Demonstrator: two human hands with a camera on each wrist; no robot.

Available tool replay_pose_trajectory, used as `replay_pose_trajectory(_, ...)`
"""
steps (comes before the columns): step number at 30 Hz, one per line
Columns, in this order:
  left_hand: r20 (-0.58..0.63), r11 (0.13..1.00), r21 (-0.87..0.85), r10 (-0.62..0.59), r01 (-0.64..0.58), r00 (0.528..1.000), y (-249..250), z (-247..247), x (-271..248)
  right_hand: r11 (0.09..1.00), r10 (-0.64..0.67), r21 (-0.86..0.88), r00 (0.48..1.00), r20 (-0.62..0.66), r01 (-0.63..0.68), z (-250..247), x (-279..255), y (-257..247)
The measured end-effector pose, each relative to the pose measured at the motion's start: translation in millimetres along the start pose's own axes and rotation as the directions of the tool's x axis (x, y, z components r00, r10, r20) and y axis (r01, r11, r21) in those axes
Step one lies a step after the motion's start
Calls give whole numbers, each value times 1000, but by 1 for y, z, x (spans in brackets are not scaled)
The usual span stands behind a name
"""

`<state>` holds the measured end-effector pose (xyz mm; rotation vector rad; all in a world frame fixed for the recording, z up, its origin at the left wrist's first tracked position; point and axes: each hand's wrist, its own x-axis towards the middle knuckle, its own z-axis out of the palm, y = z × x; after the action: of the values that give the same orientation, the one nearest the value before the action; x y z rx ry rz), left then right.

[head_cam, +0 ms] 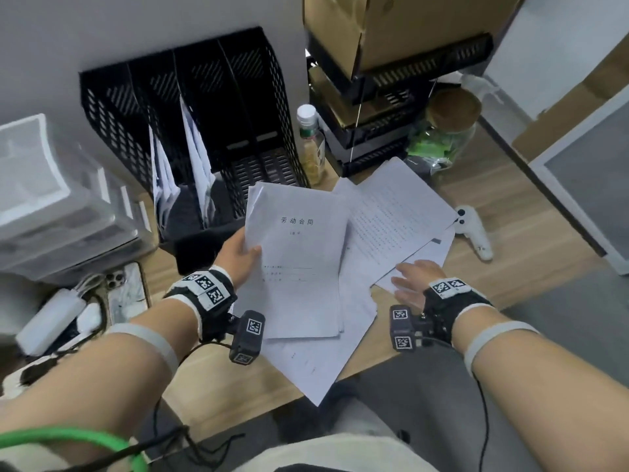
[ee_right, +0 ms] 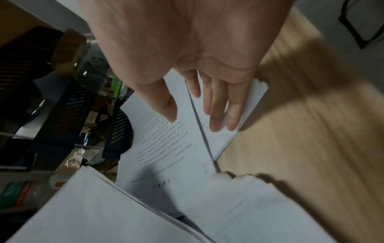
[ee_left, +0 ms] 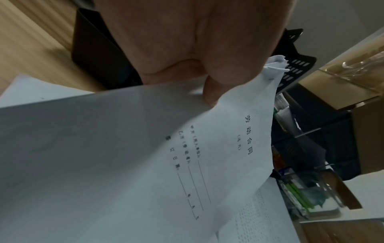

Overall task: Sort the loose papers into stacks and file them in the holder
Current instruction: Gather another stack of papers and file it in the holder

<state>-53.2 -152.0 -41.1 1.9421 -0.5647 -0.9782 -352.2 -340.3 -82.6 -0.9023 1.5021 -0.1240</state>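
My left hand (head_cam: 243,255) pinches the left edge of a white stack of papers (head_cam: 299,260) with a printed cover page, lifted over the desk; in the left wrist view the thumb (ee_left: 209,92) presses on that stack (ee_left: 145,156). More loose papers (head_cam: 398,216) lie spread on the wooden desk to the right. Over their near edge my right hand (head_cam: 413,277) lies flat with straight fingers (ee_right: 216,115) above the sheets (ee_right: 172,144). The black mesh file holder (head_cam: 190,131) stands at the back, with papers (head_cam: 197,158) in two left slots.
A small bottle (head_cam: 309,144) stands right of the holder. Black trays (head_cam: 381,124) under a cardboard box (head_cam: 408,25), a glass jar (head_cam: 446,131) and a white controller (head_cam: 474,231) sit at the right. Clear drawers (head_cam: 51,199), a phone (head_cam: 127,291) and a power strip (head_cam: 51,318) lie left.
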Motion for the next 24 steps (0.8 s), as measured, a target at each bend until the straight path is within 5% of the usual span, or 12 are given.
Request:
replay_pose_trajectory(6,-74,999,39,-12,15,997,-9,-4,3,988,101,115,995,10,-102,19,29,-17)
replay_pose_trajectory(13,-98,1000,14,17,-15,995,-1,-11,-2,982,163,-116,982,99,-151,33,44,-42)
replay_pose_trajectory(18,-49,993,43,115,-113,992,13,-17,-9,981,-139,-137,990,17,140,33,17,-53)
replay_pose_trajectory(21,13,968,87,234,-234,972,28,-20,-12,838,-412,-403,911,-26,367,32,-8,-65)
replay_pose_trajectory(24,100,908,188,363,-375,927,48,-16,-11,651,-594,-619,802,-56,439,21,-29,-80)
